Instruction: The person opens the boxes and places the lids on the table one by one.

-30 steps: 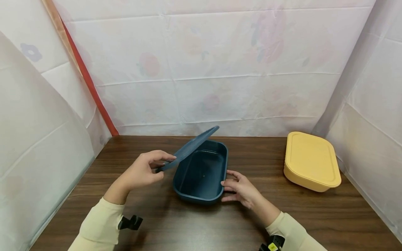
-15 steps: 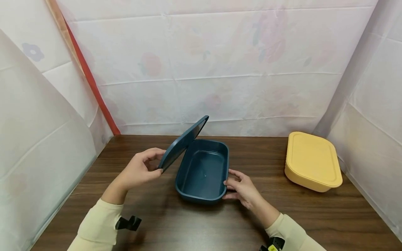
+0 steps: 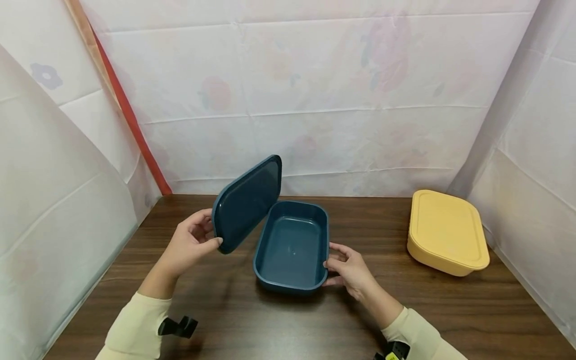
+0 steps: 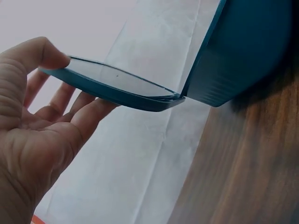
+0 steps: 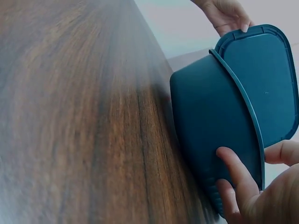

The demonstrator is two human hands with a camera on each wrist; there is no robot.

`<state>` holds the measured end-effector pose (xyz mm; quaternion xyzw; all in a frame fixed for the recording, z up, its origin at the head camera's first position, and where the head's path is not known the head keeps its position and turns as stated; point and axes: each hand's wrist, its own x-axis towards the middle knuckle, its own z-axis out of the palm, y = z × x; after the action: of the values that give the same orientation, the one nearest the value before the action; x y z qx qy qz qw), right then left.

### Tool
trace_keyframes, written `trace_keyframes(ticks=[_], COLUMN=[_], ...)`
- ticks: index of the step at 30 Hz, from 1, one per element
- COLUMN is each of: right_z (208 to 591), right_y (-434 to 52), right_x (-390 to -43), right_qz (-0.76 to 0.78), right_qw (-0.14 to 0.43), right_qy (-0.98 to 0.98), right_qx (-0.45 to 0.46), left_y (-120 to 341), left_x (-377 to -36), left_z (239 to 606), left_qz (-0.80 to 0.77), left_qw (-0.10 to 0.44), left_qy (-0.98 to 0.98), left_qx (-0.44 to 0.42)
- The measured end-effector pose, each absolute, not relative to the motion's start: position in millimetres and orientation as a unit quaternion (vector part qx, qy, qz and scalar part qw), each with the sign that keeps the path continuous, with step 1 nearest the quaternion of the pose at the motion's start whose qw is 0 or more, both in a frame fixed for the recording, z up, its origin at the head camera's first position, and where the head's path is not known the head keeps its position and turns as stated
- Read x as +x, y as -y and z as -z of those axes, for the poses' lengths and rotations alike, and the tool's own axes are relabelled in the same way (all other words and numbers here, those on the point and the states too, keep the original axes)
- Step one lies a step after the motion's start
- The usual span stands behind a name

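A dark blue rectangular food container (image 3: 292,255) stands uncovered on the table, with nothing inside. Its matching lid (image 3: 249,202) is tilted up at the left, underside facing the container. My left hand (image 3: 191,242) pinches the lid by its near left edge, thumb on the underside and fingers behind, as the left wrist view also shows. At the container's right side, my right hand (image 3: 348,272) holds the wall, its thumb at the rim and its fingers (image 5: 236,170) against the outside. In the left wrist view the lid's lower edge (image 4: 159,102) comes right up to the container's rim.
A yellow lidded container (image 3: 447,230) sits at the right of the dark wooden table (image 3: 216,320). White patterned sheets (image 3: 315,100) hang behind and on both sides, and a red strip (image 3: 130,120) runs down at the left corner.
My left hand has drawn the lid leftward and turned it from slanting over the container to nearly upright, underside now showing. The right hand stays at the wall; the container has shifted slightly right.
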<state>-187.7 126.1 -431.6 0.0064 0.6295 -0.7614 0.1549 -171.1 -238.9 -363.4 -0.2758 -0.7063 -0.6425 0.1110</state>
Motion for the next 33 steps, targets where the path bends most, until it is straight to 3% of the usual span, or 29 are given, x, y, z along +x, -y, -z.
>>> trace_keyframes(ticks=[11,20,33], right_z=[428.5,425.0,421.2], right_y=[-130.3,-130.9,-131.3], right_x=[-188.7,-190.9,-193.2], right_qz=[0.763,0.765,0.764], right_qw=[0.145,0.135,0.139], right_qy=[-0.63,-0.629,-0.63], right_qx=[0.018,0.027,0.021], left_y=[245.2,254.8,268.2], left_x=[-169.2,-166.1,-163.4], left_z=[370.8,376.9,383.1], left_qz=[0.799,0.851,0.896], left_qw=[0.11,0.115,0.115], left_qy=[0.548,0.486,0.402], left_qx=[-0.222,-0.164,-0.147])
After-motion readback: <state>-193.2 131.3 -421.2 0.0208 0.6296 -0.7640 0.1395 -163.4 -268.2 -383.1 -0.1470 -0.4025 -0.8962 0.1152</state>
